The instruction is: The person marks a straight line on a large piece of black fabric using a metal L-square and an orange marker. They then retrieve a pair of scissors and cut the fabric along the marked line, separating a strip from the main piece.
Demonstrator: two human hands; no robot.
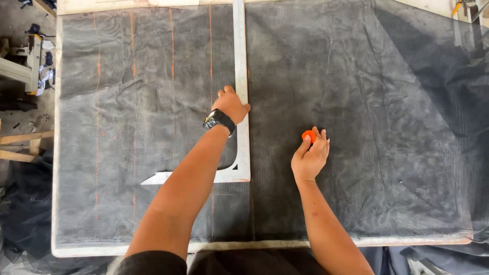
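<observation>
Orange chalk (308, 135) sits pinched in the fingertips of our right hand (310, 155), which curls closed around it and rests on the mesh (387, 127) right of the square (241, 76). Our left hand (231, 105), a black watch (218, 120) on its wrist, lies flat with fingers spread, pressing the square's long arm onto the mesh; it grips nothing. That metal square runs from far to near, its short arm turning left by our forearm. Dark mesh covers the pale table (54, 153), with faint orange lines (133, 46) at far left. Wooden pieces (20, 66) stand on the floor, left of the table.
</observation>
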